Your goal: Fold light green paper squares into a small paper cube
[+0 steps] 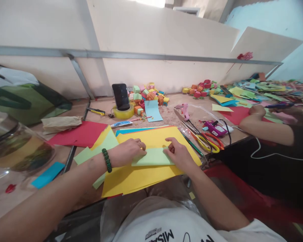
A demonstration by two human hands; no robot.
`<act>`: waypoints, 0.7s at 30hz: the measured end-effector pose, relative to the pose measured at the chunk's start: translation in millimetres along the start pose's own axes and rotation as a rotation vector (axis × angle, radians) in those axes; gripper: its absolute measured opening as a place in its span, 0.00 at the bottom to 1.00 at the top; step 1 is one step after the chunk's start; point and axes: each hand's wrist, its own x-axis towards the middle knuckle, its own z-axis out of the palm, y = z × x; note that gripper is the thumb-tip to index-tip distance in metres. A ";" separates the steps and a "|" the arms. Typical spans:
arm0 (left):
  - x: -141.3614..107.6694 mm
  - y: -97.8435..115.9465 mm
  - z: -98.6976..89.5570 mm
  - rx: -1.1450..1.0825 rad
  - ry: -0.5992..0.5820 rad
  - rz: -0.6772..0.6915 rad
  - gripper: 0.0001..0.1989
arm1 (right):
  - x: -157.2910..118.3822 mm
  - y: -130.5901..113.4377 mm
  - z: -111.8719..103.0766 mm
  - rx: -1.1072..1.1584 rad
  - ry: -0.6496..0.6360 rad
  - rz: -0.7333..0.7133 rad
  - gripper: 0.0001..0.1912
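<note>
A light green sheet of paper point(154, 158), apparently folded over, lies on a stack of larger yellow sheets point(131, 179) at the table's front edge. My left hand point(130, 152), wearing a green bead bracelet, grips the paper's left end with curled fingers. At its right end, my right hand point(178, 153) has the thumb on the paper, the index finger raised and bent, and the other fingers curled in. Parts of both hands' fingertips are hidden. More light green sheets point(87, 154) lie under and beside my left forearm.
Behind the stack stand a phone point(121, 95) on a yellow tape roll point(123, 113) and a pile of small paper cubes point(138, 97). Yellow-handled scissors point(207, 144), a pink glue gun point(184, 111) and a purple device point(214, 128) lie right. A co-worker's arm point(265, 127) is farther right; a glass jar point(17, 144) stands left.
</note>
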 end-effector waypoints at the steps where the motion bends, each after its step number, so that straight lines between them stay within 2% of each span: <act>1: 2.1 2.4 -4.3 -0.009 -0.031 -0.005 0.18 | 0.4 0.1 -0.5 -0.028 -0.010 -0.009 0.19; 4: 5.7 16.5 -13.8 -0.039 -0.072 -0.071 0.17 | 2.2 -1.1 -4.5 -0.155 -0.004 -0.087 0.18; 7: 4.6 34.6 -17.6 0.007 -0.116 -0.165 0.20 | 4.2 -6.9 -12.8 -0.265 -0.011 -0.288 0.14; 10: 0.3 45.2 -18.1 0.020 -0.163 -0.204 0.24 | 3.9 -17.8 -20.8 -0.268 -0.173 -0.491 0.16; 15: -6.0 41.0 -23.5 -0.111 -0.206 -0.182 0.29 | -2.3 -37.1 -21.7 -0.248 -0.426 -0.696 0.21; 18: -7.1 37.9 -28.2 -0.121 -0.279 -0.180 0.32 | -4.4 -43.2 -16.2 -0.285 -0.489 -0.810 0.18; 21: -6.9 39.1 -29.6 -0.093 -0.299 -0.182 0.32 | -4.0 -44.6 -9.5 -0.353 -0.523 -0.898 0.12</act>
